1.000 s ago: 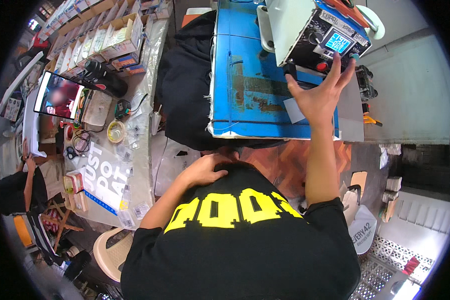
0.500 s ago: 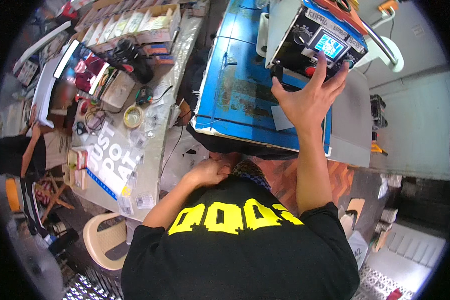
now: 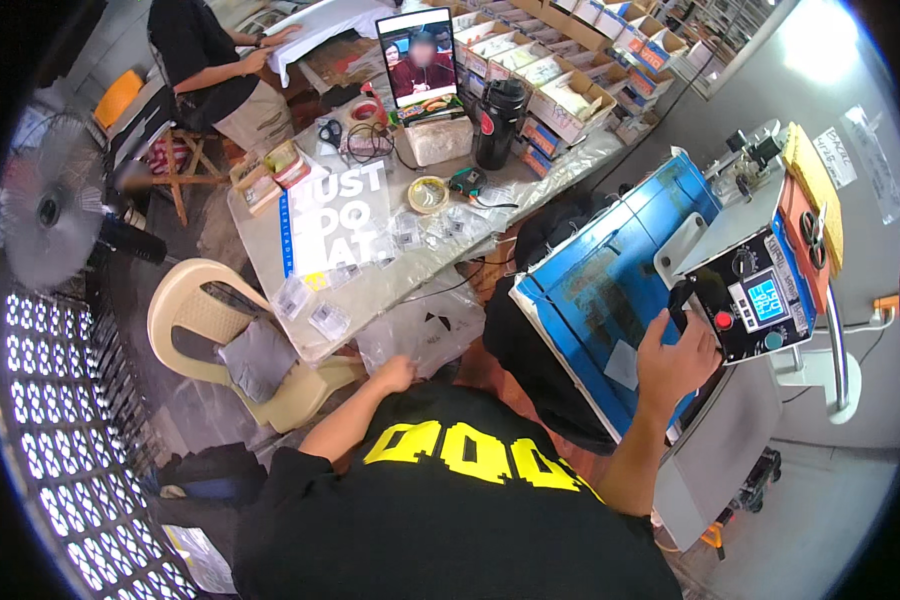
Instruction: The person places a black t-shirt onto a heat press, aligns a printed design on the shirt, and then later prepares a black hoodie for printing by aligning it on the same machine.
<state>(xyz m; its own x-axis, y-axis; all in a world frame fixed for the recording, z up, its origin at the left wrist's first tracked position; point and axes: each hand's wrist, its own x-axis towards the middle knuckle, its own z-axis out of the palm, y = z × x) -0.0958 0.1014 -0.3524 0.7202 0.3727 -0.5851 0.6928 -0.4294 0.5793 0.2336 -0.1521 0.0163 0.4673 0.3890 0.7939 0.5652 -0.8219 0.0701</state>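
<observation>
On my right stands a heat press with a blue padded bed (image 3: 595, 290) and a black control box (image 3: 755, 300), which bears a lit display, a red button and a green button. My right hand (image 3: 675, 365) is closed around the black handle (image 3: 679, 300) at the box's left side, with its fingertips close under the red button. A small pale square sheet (image 3: 623, 364) lies on the blue bed beside this hand. At my waist, my left hand (image 3: 395, 373) is curled into a fist beside a clear plastic bag (image 3: 420, 325); the inside of the fist is hidden.
A long table (image 3: 410, 290) at left holds a printed white sheet (image 3: 340, 215), a tape roll (image 3: 428, 195), a black jug (image 3: 498, 125), a screen (image 3: 420, 65) and boxes (image 3: 570, 105). Nearby are a beige chair (image 3: 185, 310), a fan (image 3: 55, 205) and a seated person (image 3: 205, 60). Scissors (image 3: 815, 240) rest atop the press.
My view has swung left, bringing the table and chair inward. My right hand's spread fingers have left the panel's buttons and drawn in around the handle. The left hand stays low at my waist.
</observation>
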